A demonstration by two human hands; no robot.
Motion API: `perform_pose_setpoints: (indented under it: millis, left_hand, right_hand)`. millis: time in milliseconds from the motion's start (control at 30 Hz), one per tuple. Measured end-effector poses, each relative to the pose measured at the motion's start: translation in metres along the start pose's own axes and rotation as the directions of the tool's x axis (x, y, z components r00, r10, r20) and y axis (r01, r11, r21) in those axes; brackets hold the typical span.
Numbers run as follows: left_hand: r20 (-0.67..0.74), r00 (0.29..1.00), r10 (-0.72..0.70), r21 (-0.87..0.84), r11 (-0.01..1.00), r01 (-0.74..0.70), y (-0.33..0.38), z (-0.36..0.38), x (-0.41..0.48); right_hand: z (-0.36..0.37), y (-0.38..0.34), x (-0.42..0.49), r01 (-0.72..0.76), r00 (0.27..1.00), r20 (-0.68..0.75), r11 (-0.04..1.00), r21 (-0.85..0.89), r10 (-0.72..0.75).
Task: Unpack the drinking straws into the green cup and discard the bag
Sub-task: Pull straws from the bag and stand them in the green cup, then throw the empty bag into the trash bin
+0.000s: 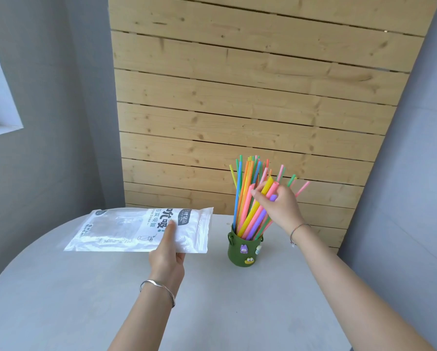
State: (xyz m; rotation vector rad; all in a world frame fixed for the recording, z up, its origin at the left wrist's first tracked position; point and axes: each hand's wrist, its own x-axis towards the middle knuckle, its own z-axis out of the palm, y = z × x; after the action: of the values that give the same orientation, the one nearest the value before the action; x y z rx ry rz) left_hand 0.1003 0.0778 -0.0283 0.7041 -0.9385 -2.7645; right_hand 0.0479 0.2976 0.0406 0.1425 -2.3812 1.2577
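Note:
A green cup (242, 252) with small cartoon stickers stands on the round grey table (86, 300), right of centre. Many coloured drinking straws (247, 188) stand in it, fanned out. My right hand (279, 205) is at the top of the bunch, fingers closed around a few thick straws, yellow, pink and purple. A flat, clear and white plastic bag (126, 229) with printed lettering looks empty. My left hand (168, 252) pinches its right end, thumb on top, and holds it level just above the table, left of the cup.
A wall of pale wooden planks (250, 97) rises right behind the table. Grey walls flank it, with a window ledge (2, 130) at the far left. The table's curved edge runs along the left and front.

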Motion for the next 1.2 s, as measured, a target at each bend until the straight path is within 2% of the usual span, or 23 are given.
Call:
perform_pose_setpoints:
  millis: [100,200,367,500,600,667,733,800,867,933,1000,1067,1133,1200]
  left_hand:
    - [-0.001,1.0,-0.002,0.005,1.0,0.002,0.001,0.0,-0.001]
    - [-0.008,1.0,-0.01,0.009,1.0,0.01,0.002,-0.001,-0.001]
    - [-0.025,1.0,-0.009,-0.005,1.0,0.009,0.004,0.001,-0.004]
    - [-0.005,1.0,-0.009,-0.002,1.0,0.009,0.007,0.001,-0.009]
    - [0.026,1.0,-0.008,0.008,1.0,0.008,0.007,0.001,-0.011]
    - [0.043,0.999,0.001,0.018,1.0,-0.001,0.008,0.0,-0.012]
    - [0.05,0.999,0.02,0.039,0.999,-0.022,0.01,0.001,-0.014]
    - [0.06,0.998,0.032,0.065,0.997,-0.036,0.01,0.001,-0.016]
    - [0.094,0.995,0.034,0.111,0.993,-0.044,0.012,0.001,-0.019]
    - [0.147,0.988,0.043,0.147,0.987,-0.064,0.013,0.001,-0.022]
    - [0.213,0.975,0.058,0.168,0.981,-0.095,0.015,0.001,-0.026]
    - [0.3,0.951,0.071,0.205,0.969,-0.137,0.018,0.0,-0.03]
    - [0.387,0.919,0.073,0.278,0.941,-0.192,0.022,-0.001,-0.034]
    - [0.447,0.892,0.067,0.355,0.902,-0.246,0.025,-0.003,-0.038]
  right_hand:
    - [-0.003,-0.007,0.0,0.126,0.988,-0.07,0.975,-0.186,-0.141]
    - [0.0,-0.007,0.0,0.171,0.983,0.007,0.918,-0.359,-0.181]
    - [0.013,0.001,-0.006,0.232,0.969,0.187,0.857,-0.461,-0.162]
    - [0.019,0.004,-0.01,0.322,0.947,0.192,0.798,-0.509,-0.259]
    - [0.019,-0.001,-0.013,0.363,0.922,0.123,0.707,-0.606,-0.368]
    - [0.018,-0.009,-0.02,0.348,0.877,-0.042,0.691,-0.633,-0.48]
    - [0.02,-0.02,-0.033,0.342,0.829,-0.2,0.756,-0.558,-0.523]
    - [0.027,-0.033,-0.053,0.345,0.847,-0.284,0.87,-0.353,-0.45]
    - [0.04,-0.042,-0.075,0.269,0.918,-0.282,0.96,-0.078,-0.28]
    - [0.057,-0.042,-0.091,0.086,0.974,-0.22,0.988,0.128,-0.056]
    - [0.07,-0.039,-0.097,-0.139,0.977,-0.12,0.956,0.259,0.174]
    - [0.071,-0.038,-0.099,-0.329,0.938,0.051,0.832,0.448,0.343]
    - [0.066,-0.036,-0.1,-0.417,0.906,0.197,0.713,0.563,0.374]
    - [0.06,-0.035,-0.103,-0.428,0.901,0.22,0.674,0.602,0.375]
